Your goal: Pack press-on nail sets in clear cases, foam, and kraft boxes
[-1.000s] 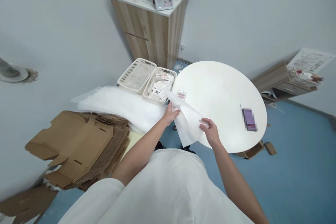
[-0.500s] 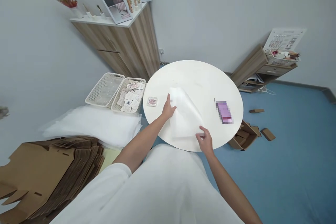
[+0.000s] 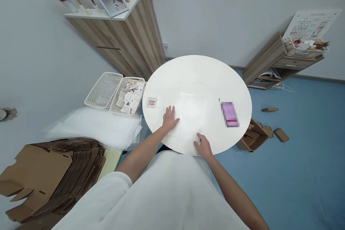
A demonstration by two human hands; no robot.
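Round white table point(image 3: 231, 79) bearing a translucent sheet point(image 3: 188, 115), flat between left hand point(image 3: 169, 120) and right hand point(image 3: 204, 146); the left, palm down, fingers extended, rests at the sheet's left side; the right, half-curled, thumb and forefinger parted, lies at its near right corner; neither grasps anything; compared with half a second earlier, the sheet lies flatter.

On a round white table point(image 3: 195, 65), the left hand point(image 3: 169, 120) lies spread at the left side of a translucent sheet point(image 3: 189, 111); the right hand point(image 3: 204, 146), thumb and forefinger apart, is by its near right corner. A small clear case point(image 3: 151, 102) sits left, a pixelated purple object point(image 3: 229, 114) right
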